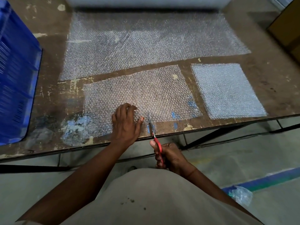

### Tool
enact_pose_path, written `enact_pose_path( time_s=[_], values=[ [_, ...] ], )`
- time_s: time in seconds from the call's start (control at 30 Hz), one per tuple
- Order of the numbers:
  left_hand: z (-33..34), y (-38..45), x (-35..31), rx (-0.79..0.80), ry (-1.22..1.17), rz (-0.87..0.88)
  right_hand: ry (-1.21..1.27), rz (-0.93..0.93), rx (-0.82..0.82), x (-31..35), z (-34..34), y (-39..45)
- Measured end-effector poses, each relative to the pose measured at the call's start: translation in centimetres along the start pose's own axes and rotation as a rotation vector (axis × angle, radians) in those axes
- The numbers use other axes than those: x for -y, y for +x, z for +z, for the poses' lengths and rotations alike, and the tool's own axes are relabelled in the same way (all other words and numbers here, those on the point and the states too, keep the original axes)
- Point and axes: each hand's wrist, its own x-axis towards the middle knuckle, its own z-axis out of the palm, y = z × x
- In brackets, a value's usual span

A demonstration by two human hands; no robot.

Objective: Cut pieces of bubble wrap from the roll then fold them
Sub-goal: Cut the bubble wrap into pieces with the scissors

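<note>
A cut sheet of bubble wrap [146, 93] lies flat near the front edge of the brown table [48, 98]. My left hand [125, 124] presses down on its near part with spread, slightly bent fingers. My right hand [168, 157] grips red-handled scissors [153, 132] just off the table's edge; the blades point away from me into the sheet's near edge, right of my left thumb. Behind, the unrolled length of wrap [146, 44] runs back to the roll [146, 3]. A folded square of wrap [225, 90] lies to the right.
A blue plastic crate [14, 75] stands on the table's left side. A cardboard box [287, 28] sits at the far right. Black table legs [219, 133] show below the front edge. A crumpled scrap of wrap [241, 194] lies on the floor at right.
</note>
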Motion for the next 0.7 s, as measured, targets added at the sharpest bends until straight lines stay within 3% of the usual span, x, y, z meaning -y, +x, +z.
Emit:
enact_pose_path(
  time_s=[0.7],
  values=[
    [-0.06, 0.03, -0.25, 0.014, 0.035, 0.012, 0.017, 0.012, -0.01, 0.36, -0.45, 0.3]
  ],
)
